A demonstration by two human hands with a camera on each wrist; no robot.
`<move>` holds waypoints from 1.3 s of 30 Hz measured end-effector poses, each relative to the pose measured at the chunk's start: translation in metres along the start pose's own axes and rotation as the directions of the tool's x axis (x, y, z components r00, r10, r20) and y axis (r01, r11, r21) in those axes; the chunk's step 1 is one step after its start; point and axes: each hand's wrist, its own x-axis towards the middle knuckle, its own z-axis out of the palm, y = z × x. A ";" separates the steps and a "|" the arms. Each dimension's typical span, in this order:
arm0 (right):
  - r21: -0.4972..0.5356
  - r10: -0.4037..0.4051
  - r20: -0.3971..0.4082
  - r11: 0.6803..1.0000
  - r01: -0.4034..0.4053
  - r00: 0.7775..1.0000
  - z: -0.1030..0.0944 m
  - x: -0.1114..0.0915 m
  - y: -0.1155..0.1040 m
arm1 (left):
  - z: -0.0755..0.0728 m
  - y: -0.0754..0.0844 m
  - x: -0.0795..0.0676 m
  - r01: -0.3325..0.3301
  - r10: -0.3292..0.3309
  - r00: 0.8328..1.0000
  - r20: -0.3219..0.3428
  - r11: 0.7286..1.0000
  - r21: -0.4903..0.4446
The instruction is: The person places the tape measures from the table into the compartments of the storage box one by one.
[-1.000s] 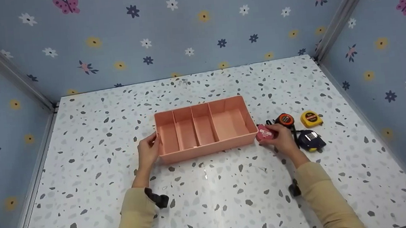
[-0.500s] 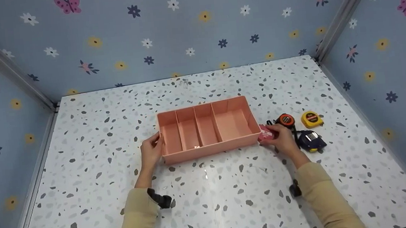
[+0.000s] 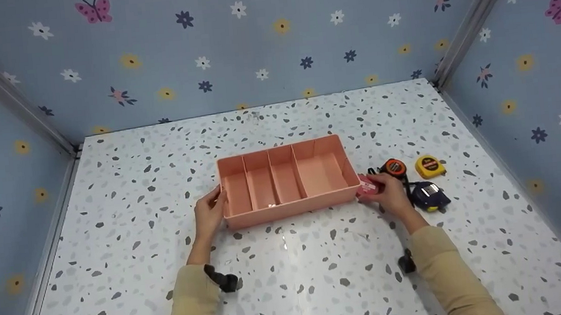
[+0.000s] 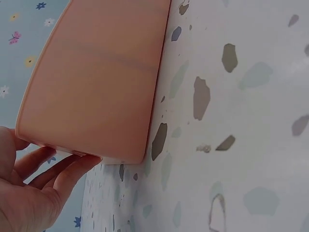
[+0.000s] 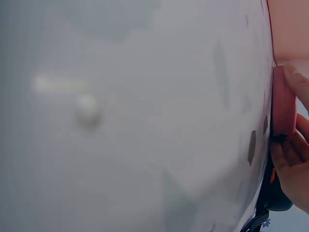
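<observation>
A salmon-pink divided organizer box sits on the speckled table in the head view. My left hand touches the outside of its left end wall. In the left wrist view, the fingers lie against that end wall, extended and slightly bent. At the box's right end, my right hand holds a pink tape measure between thumb and fingers. The right wrist view shows this tape measure edge-on, on the table close against the box wall. The box's compartments hold nothing visible.
Right of my right hand lie an orange-and-black tape measure, a yellow one and a dark blue one. Flower-patterned panels stand behind and on both sides of the table.
The box has slid slightly right with my left hand against it, mostly in the first half second. Its right end now sits closer over the pink tape measure. My right hand stays nearly still.
</observation>
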 end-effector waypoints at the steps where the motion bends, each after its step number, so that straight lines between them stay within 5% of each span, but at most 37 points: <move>1: 0.002 0.001 0.003 1.000 -0.001 1.000 0.000 0.000 0.000 | 0.000 0.000 0.000 -0.002 0.002 1.000 -0.002 1.000 0.001; 39: -0.074 0.033 0.041 0.997 -0.030 0.999 -0.019 -0.026 -0.025 | 0.004 -0.008 -0.006 -0.094 0.091 0.991 -0.095 0.995 -0.027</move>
